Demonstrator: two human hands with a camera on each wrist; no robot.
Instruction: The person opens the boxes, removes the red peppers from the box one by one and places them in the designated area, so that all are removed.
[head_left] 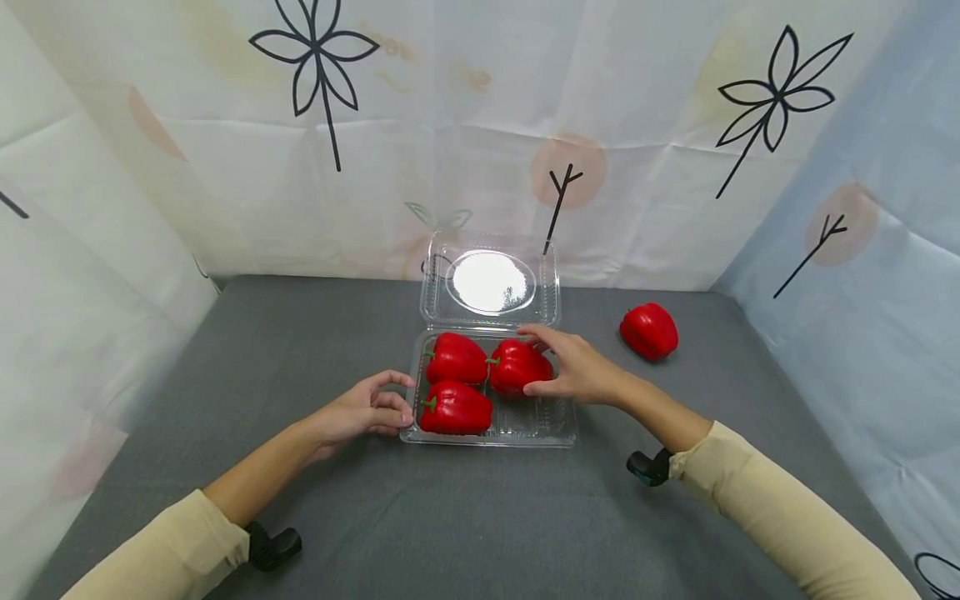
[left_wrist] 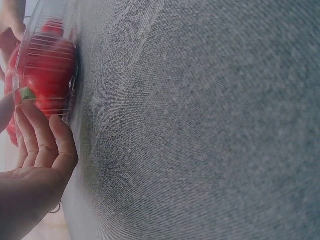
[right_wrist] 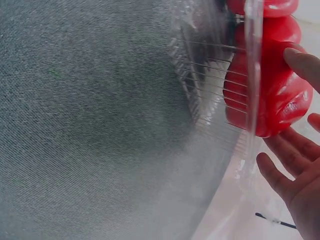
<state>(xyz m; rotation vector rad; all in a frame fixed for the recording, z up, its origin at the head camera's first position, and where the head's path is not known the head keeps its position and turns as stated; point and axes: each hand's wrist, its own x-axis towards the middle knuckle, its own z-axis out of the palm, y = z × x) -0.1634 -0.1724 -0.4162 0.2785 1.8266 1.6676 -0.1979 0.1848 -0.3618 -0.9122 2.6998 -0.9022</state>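
A clear plastic clamshell container (head_left: 525, 429) lies on the grey cloth, its lid (head_left: 435, 292) tipped open at the back. Inside are three red bell peppers: one at the back left (head_left: 457, 360), one at the front left (head_left: 459, 408), and one at the back right (head_left: 517, 367). My right hand (head_left: 577, 367) grips the back-right pepper, thumb on its near side and fingers round its far side; the right wrist view shows this pepper (right_wrist: 280, 90) rising above the rim. My left hand (head_left: 371, 408) holds the container's left rim, fingers (left_wrist: 45, 135) along the outer wall.
Another red bell pepper (head_left: 649, 332) lies on the grey-covered table (head_left: 420, 517) to the right of the container. A patterned white curtain (head_left: 480, 133) hangs right behind the table and along both sides.
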